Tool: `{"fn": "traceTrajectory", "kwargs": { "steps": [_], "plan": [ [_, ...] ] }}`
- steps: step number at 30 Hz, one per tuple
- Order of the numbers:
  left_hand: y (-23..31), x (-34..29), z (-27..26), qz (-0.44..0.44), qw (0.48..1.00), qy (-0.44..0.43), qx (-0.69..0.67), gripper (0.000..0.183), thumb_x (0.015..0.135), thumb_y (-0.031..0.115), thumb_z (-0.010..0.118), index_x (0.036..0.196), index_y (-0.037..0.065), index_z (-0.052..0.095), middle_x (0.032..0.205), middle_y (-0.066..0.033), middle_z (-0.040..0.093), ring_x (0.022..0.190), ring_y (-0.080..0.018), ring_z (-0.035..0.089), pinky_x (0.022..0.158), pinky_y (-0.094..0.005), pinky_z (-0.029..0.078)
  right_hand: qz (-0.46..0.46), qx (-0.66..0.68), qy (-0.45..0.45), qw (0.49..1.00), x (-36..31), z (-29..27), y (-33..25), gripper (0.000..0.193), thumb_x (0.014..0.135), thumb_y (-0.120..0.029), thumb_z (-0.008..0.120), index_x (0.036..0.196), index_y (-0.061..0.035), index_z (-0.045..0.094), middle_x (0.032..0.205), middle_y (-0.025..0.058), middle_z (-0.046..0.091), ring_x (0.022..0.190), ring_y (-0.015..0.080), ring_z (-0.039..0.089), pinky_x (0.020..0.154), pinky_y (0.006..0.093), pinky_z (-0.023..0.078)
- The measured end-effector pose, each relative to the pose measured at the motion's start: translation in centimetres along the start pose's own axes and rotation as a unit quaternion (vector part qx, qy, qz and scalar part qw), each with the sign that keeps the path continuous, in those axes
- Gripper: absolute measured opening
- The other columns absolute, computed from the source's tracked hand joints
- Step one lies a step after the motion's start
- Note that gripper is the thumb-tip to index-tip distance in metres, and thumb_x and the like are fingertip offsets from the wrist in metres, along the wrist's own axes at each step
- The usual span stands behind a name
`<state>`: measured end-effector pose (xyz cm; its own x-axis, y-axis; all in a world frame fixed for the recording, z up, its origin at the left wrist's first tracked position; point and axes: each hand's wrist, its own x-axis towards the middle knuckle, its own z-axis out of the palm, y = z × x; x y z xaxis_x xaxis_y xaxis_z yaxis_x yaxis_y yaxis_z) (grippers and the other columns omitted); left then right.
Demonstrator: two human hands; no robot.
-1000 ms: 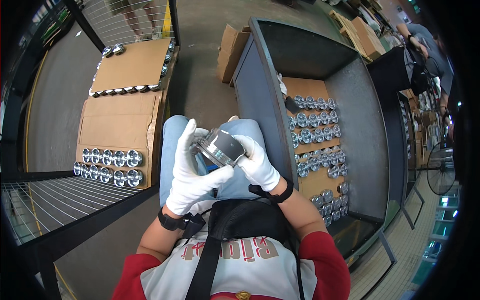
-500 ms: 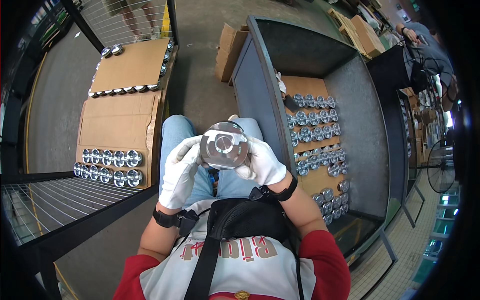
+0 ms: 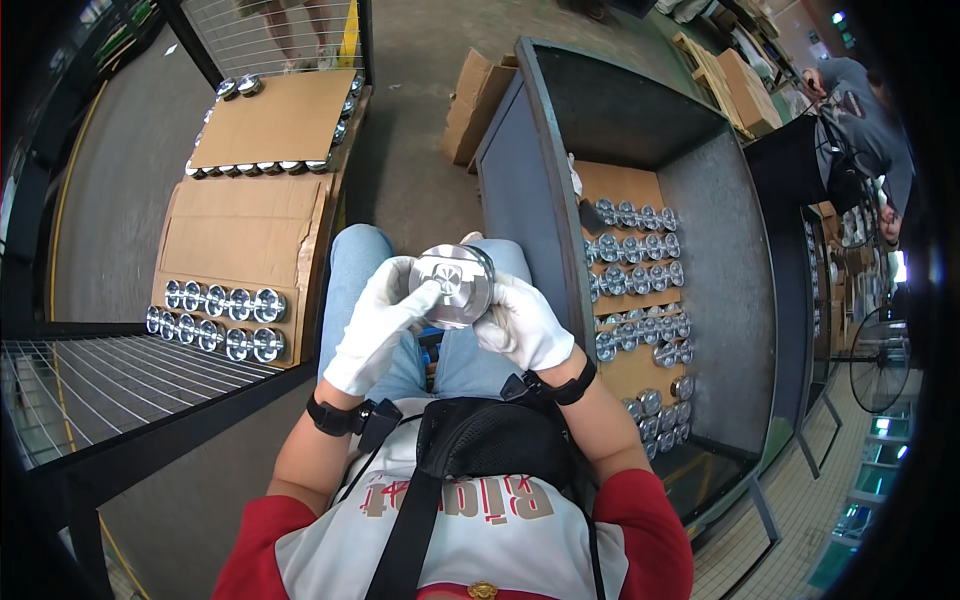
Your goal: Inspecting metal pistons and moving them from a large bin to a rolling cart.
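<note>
A shiny metal piston (image 3: 466, 295) is held up over my lap, its flat crown turned toward me. My left hand (image 3: 376, 322), in a white glove, grips its left side, with one finger laid across the crown. Gloved in white too, my right hand (image 3: 526, 326) is closed round the lower right edge, and ring grooves show along the piston's upper right rim. The fingers behind the piston are hidden.
At left, pistons (image 3: 238, 303) stand in rows on a cardboard-covered rack (image 3: 230, 225); a cardboard sheet (image 3: 275, 120) covers more. A deep grey bin (image 3: 705, 200) at right holds several piston rows (image 3: 635, 248). A folded carton (image 3: 478, 105) lies beyond. One person (image 3: 860, 110) is at far right.
The piston has tilted, so its crown now catches the light and its grooved side shows. A finger of my left hand has moved onto the crown. The view has shifted slightly.
</note>
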<state>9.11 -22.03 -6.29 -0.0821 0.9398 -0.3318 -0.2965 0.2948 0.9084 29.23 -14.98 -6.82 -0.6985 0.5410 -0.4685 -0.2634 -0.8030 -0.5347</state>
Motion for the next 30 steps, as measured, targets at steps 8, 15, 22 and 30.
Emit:
{"fn": "traceTrajectory", "kwargs": {
  "steps": [8,15,22,30],
  "plan": [
    [0.7,1.1,0.0,-0.042,0.996,-0.026,0.077,0.041,0.090,0.025,0.074,0.118,0.004,0.052,0.097,-0.0017,0.061,0.089,-0.0067,0.056,0.070,-0.0213,0.045,0.024,-0.085,0.049,0.995,0.4,0.5,0.5,0.033,0.099,-0.010,0.042,0.130,-0.0074,0.054,0.077,0.0053,0.063,0.037,0.0093,0.044,0.033,0.0229,0.028],
    [-1.9,1.6,0.3,0.091,0.981,0.066,0.157,0.028,0.097,0.030,0.066,0.104,0.005,0.057,0.089,0.0002,0.057,0.080,-0.0058,0.051,0.071,-0.0230,0.044,0.085,-0.006,0.020,0.996,0.3,0.9,-0.2,0.024,0.103,-0.014,0.040,0.117,-0.0066,0.058,0.066,0.0045,0.057,0.035,0.0085,0.036,0.034,0.0241,0.025],
    [0.5,0.1,1.0,0.019,0.994,0.080,0.075,0.038,0.096,0.034,0.066,0.116,0.003,0.060,0.094,-0.0025,0.066,0.077,-0.0115,0.060,0.069,-0.0268,0.050,0.062,-0.003,-0.023,0.998,0.3,0.3,0.0,0.026,0.103,-0.014,0.040,0.122,-0.0088,0.056,0.065,0.0024,0.054,0.035,0.0078,0.034,0.034,0.0237,0.024],
    [-0.4,1.4,0.6,0.022,0.993,0.018,0.110,0.030,0.096,0.025,0.068,0.113,-0.001,0.065,0.097,-0.0018,0.069,0.085,-0.0069,0.062,0.077,-0.0234,0.051,0.078,-0.054,0.011,0.995,0.8,0.3,0.6,0.026,0.103,-0.013,0.041,0.123,-0.0090,0.056,0.067,0.0021,0.056,0.034,0.0068,0.033,0.033,0.0236,0.023]
  ]
}}
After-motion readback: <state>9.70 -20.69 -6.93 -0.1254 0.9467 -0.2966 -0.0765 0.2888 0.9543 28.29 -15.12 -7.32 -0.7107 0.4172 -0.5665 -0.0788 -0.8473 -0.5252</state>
